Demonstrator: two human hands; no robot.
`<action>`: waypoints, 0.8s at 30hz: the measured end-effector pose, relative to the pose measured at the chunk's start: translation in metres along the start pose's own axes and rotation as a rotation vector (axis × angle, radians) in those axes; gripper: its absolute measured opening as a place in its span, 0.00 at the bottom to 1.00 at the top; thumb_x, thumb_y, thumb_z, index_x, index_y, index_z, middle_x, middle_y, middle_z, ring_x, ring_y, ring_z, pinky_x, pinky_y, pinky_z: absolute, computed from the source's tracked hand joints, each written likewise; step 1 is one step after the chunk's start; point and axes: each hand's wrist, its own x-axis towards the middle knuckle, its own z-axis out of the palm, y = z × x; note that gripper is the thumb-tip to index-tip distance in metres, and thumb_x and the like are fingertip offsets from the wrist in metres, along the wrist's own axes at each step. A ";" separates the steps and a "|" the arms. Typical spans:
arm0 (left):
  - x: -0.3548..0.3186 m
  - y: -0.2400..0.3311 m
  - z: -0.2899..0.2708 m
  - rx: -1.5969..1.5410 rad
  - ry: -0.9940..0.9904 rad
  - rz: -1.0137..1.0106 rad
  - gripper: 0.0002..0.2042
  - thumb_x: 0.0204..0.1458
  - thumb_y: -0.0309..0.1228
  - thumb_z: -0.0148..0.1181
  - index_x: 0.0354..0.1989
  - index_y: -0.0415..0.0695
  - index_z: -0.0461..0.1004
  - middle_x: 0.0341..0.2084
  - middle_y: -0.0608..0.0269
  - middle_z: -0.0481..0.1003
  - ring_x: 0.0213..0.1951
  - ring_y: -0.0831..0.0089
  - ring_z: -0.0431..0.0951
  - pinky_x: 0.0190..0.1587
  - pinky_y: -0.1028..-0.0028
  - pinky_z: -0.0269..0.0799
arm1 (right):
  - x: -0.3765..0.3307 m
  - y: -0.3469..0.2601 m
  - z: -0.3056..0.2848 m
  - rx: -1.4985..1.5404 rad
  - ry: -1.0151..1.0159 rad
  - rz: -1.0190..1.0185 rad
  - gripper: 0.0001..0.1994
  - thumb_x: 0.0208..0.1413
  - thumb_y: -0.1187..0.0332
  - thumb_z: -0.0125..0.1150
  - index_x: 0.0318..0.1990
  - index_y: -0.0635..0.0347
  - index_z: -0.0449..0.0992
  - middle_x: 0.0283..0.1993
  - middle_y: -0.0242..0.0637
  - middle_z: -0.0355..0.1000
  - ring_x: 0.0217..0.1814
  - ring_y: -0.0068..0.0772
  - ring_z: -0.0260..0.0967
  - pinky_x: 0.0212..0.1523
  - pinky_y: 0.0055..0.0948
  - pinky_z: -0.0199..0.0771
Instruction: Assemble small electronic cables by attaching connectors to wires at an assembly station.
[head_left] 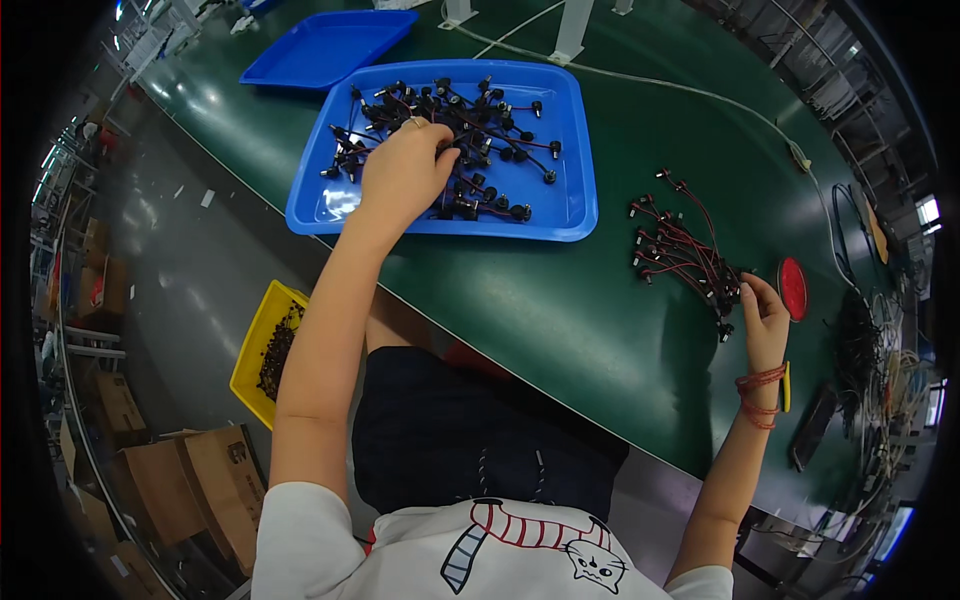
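Left hand fingertips buried among small black connectors, its grip unreadable.

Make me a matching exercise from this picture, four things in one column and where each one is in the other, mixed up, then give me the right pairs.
Things:
1. left hand
2. right hand
3. yellow bin
4. empty blue tray

Places:
A. on the floor beside the green table
B. at the bundle of red and black wires on the table
C. in the blue tray of black connectors
D. at the table's far end, beyond the full tray

Pairs: 1-C, 2-B, 3-A, 4-D
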 end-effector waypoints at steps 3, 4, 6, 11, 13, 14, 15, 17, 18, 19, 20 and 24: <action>0.013 0.003 0.012 0.041 0.020 0.057 0.06 0.39 0.30 0.52 0.25 0.42 0.71 0.24 0.57 0.69 0.29 0.63 0.70 0.31 0.69 0.67 | -0.004 0.002 0.001 0.057 0.016 0.026 0.11 0.48 0.69 0.50 0.37 0.66 0.69 0.26 0.24 0.64 0.25 0.12 0.55 0.27 0.12 0.56; 0.018 0.003 0.017 0.038 0.022 0.062 0.06 0.39 0.30 0.52 0.25 0.42 0.71 0.24 0.57 0.69 0.29 0.63 0.70 0.31 0.69 0.67 | -0.005 0.003 0.001 0.085 0.018 0.038 0.10 0.48 0.69 0.50 0.37 0.65 0.69 0.25 0.23 0.63 0.24 0.10 0.54 0.24 0.11 0.54; 0.026 0.003 0.025 0.192 -0.040 0.088 0.06 0.38 0.29 0.53 0.24 0.42 0.71 0.24 0.57 0.69 0.29 0.63 0.70 0.30 0.69 0.67 | -0.008 0.010 0.005 0.135 0.036 0.056 0.10 0.48 0.69 0.50 0.36 0.65 0.70 0.25 0.22 0.63 0.23 0.10 0.53 0.23 0.10 0.53; 0.033 0.013 0.004 0.030 0.087 0.133 0.05 0.38 0.29 0.53 0.22 0.41 0.71 0.23 0.57 0.70 0.30 0.62 0.70 0.30 0.68 0.66 | -0.013 0.021 0.009 0.243 0.064 0.099 0.09 0.48 0.69 0.49 0.35 0.64 0.70 0.25 0.21 0.63 0.22 0.08 0.52 0.22 0.09 0.50; 0.037 0.022 -0.014 -0.085 0.124 0.121 0.06 0.38 0.28 0.53 0.24 0.39 0.72 0.22 0.57 0.71 0.28 0.65 0.71 0.29 0.72 0.66 | -0.013 0.019 0.010 0.239 0.060 0.089 0.09 0.48 0.70 0.49 0.35 0.64 0.70 0.26 0.22 0.64 0.23 0.09 0.54 0.23 0.09 0.52; 0.037 0.029 -0.024 -0.236 0.128 0.114 0.06 0.38 0.26 0.54 0.26 0.39 0.72 0.22 0.60 0.71 0.26 0.71 0.70 0.29 0.75 0.65 | -0.014 0.018 0.010 0.238 0.067 0.097 0.09 0.48 0.70 0.49 0.35 0.64 0.70 0.26 0.22 0.64 0.23 0.09 0.54 0.23 0.09 0.52; 0.037 0.035 -0.032 -0.380 0.135 0.105 0.07 0.38 0.25 0.55 0.28 0.39 0.72 0.23 0.63 0.72 0.25 0.77 0.70 0.28 0.78 0.64 | -0.014 0.015 0.011 0.235 0.047 0.096 0.09 0.48 0.70 0.50 0.35 0.65 0.70 0.26 0.24 0.65 0.25 0.10 0.56 0.25 0.10 0.54; 0.035 0.046 -0.038 -0.443 0.161 0.168 0.06 0.41 0.25 0.54 0.28 0.38 0.72 0.22 0.64 0.72 0.25 0.81 0.69 0.28 0.81 0.64 | -0.015 0.012 0.013 0.229 0.008 0.091 0.08 0.47 0.72 0.51 0.35 0.66 0.70 0.28 0.28 0.67 0.28 0.13 0.60 0.30 0.11 0.59; 0.035 0.051 -0.040 -0.582 0.160 0.111 0.06 0.42 0.25 0.53 0.29 0.38 0.72 0.23 0.63 0.72 0.26 0.80 0.70 0.29 0.82 0.64 | -0.016 0.012 0.014 0.232 0.013 0.089 0.08 0.47 0.72 0.51 0.35 0.66 0.70 0.28 0.28 0.67 0.28 0.13 0.60 0.30 0.11 0.59; 0.033 0.056 -0.041 -0.721 0.157 0.053 0.06 0.42 0.25 0.52 0.29 0.38 0.71 0.24 0.62 0.72 0.26 0.78 0.71 0.29 0.82 0.65 | -0.018 0.013 0.016 0.222 0.009 0.079 0.08 0.47 0.72 0.51 0.35 0.66 0.70 0.28 0.27 0.66 0.29 0.13 0.60 0.30 0.12 0.59; 0.032 0.061 -0.043 -0.856 0.155 -0.006 0.06 0.43 0.24 0.51 0.30 0.38 0.71 0.25 0.61 0.72 0.26 0.77 0.72 0.30 0.82 0.66 | -0.018 0.014 0.018 0.214 0.003 0.065 0.08 0.47 0.72 0.51 0.35 0.65 0.70 0.28 0.27 0.66 0.29 0.13 0.59 0.30 0.12 0.59; 0.017 0.084 -0.030 -1.476 0.018 0.002 0.05 0.48 0.23 0.45 0.33 0.37 0.65 0.27 0.56 0.71 0.29 0.74 0.73 0.34 0.79 0.68 | -0.024 0.004 0.017 0.200 0.018 0.044 0.08 0.47 0.73 0.50 0.34 0.65 0.70 0.29 0.26 0.66 0.29 0.13 0.59 0.30 0.12 0.58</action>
